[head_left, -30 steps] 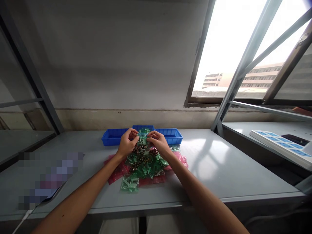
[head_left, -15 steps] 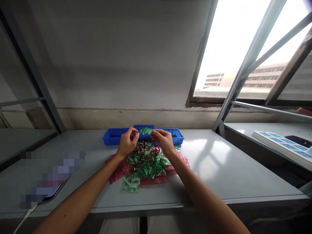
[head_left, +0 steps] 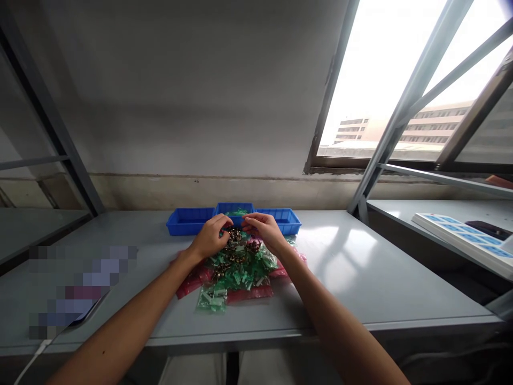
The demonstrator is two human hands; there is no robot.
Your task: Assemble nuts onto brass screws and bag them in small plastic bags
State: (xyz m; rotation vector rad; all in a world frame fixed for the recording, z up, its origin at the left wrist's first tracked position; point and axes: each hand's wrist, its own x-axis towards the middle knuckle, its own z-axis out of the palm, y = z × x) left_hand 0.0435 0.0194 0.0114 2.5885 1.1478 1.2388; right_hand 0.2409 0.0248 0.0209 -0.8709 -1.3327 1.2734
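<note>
My left hand (head_left: 213,235) hovers over the left back of a pile, its fingers curved and apart with nothing seen in them. To its right, my right hand (head_left: 264,230) has its fingers stretched forward, and no thing shows in it. A green plastic bag (head_left: 237,212) lies in the middle blue bin (head_left: 235,206), just beyond my fingertips. Below my hands is the pile: green clear bags (head_left: 243,275) with pale pieces inside, small brass-coloured metal parts (head_left: 236,259), and pink bags (head_left: 249,293) underneath. My hands hide part of its back edge.
A left blue bin (head_left: 186,222) and a right blue bin (head_left: 289,221) flank the middle one on the grey table (head_left: 340,283). A blurred-out device with a white cable (head_left: 38,350) lies at left. On the right shelf are a white-and-blue stack (head_left: 460,235) and a dark phone (head_left: 488,230).
Both hands held the green bag in front of the middle bin. They have let go of it, and it now lies in that bin. My hands have drawn slightly down over the pile.
</note>
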